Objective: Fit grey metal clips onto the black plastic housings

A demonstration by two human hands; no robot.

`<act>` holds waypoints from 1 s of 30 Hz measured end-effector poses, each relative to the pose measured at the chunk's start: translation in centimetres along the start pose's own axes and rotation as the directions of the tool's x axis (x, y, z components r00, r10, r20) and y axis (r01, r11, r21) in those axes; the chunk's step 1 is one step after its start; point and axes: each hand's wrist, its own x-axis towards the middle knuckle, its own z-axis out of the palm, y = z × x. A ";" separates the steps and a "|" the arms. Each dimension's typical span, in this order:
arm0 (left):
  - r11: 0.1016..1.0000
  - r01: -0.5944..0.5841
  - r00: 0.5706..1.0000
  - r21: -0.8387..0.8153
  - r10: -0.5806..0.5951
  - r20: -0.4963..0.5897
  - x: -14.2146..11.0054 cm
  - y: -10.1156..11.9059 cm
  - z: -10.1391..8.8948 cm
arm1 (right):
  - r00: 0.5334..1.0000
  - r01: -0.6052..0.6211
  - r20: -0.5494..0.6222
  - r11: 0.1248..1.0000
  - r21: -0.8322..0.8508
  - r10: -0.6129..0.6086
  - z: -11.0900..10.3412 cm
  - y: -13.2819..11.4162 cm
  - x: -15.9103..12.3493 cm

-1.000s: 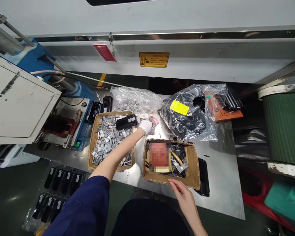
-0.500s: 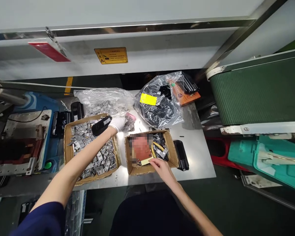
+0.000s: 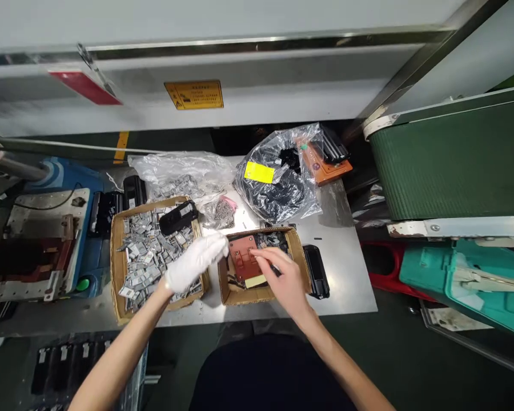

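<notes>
My left hand, in a white glove, hovers between the two cardboard boxes with its fingers pressed together. Whatever its fingertips may hold is too small to make out. My bare right hand is over the right cardboard box, thumb and forefinger pinched at a reddish-brown block with raised fittings. Something slim and dark shows under its fingers, its kind unclear. A pale yellow strip lies along the block's near edge. Small grey metal parts fill the left cardboard box, where a black casing rests on top.
Behind the boxes lie a clear bag of metal parts, a small bag of tiny pieces and a bag of black parts. A black casing stands right of the box. A green conveyor is at right, a blue machine at left.
My left hand has come back from the small bag of tiny pieces, toward the right box. My right hand has moved from the pale yellow strip up onto the reddish-brown block.
</notes>
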 end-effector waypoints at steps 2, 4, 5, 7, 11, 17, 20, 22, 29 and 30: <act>0.967 -0.086 0.989 -0.240 0.111 0.095 -3.9 2.5 0.0 | 0.978 0.178 -0.120 0.982 0.061 -0.170 -1.3 -3.6 -0.8; 0.923 -0.061 0.988 -0.380 0.111 0.111 -6.7 4.2 0.9 | 0.961 0.234 -0.162 0.971 0.050 -0.223 -2.0 -5.1 -1.2; 0.901 -0.008 0.994 -0.434 0.054 0.096 -7.6 4.6 1.7 | 0.968 0.208 -0.149 0.978 0.032 -0.201 -2.0 -4.8 -1.2; 0.826 0.129 0.992 -0.549 -0.108 0.071 -8.6 4.9 4.3 | 0.993 0.086 -0.086 0.996 0.001 -0.085 -1.8 -2.6 -1.1; 0.591 0.253 0.951 -0.766 -0.298 0.084 -9.2 5.0 9.9 | 0.990 -0.139 0.037 0.990 0.021 0.138 -1.4 2.3 -1.3; 0.890 0.052 0.975 -0.453 -0.143 -0.170 -10.9 7.1 9.2 | 0.976 -0.160 0.192 0.942 0.294 0.106 -2.1 -3.1 -3.9; 0.984 -0.175 0.946 -0.031 0.159 -0.281 -11.0 7.2 7.5 | 0.946 -0.275 0.260 0.902 0.331 0.193 -1.7 -4.9 -5.1; 0.956 -0.259 0.932 0.136 0.285 -0.225 -10.8 6.7 7.0 | 0.908 -0.374 0.316 0.874 0.311 0.277 -1.1 -4.3 -5.7; 0.865 -0.458 0.875 0.208 0.479 -0.065 -9.7 4.6 8.0 | 0.714 -0.693 0.512 0.584 0.421 0.477 -0.2 -0.5 -7.0; 0.865 -0.464 0.870 0.189 0.485 -0.084 -9.5 4.6 8.2 | 0.718 -0.694 0.493 0.559 0.454 0.491 -0.1 -0.4 -7.2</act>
